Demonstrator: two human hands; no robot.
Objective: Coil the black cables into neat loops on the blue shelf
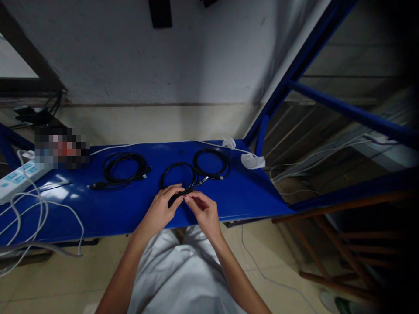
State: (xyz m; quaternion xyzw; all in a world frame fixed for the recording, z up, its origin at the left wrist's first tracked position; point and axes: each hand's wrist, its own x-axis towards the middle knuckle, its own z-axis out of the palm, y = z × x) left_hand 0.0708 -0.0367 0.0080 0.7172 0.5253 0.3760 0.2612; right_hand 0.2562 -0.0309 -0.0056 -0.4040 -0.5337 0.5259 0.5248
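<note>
A coiled black cable (179, 165) is between my two hands near the front edge of the blue table (131, 209). My left hand (163, 204) is closed around the near left side of the coil. With thumb and fingers pinched together, my right hand (203, 211) grips the coil's near side, and what lies right at the fingertips is too small to make out. A metal cable connector (202, 180) sticks out just beyond my right hand. Behind it rests another black cable coil (212, 150), and a larger black cable coil (124, 168) lies to the left.
On the left are a white power strip (19, 181) and loose white cords (46, 209). Crumpled white pieces (252, 161) sit at the back right. Blue frame posts (262, 135) rise at the right, beside a wooden chair (343, 253). A wall (157, 78) stands behind.
</note>
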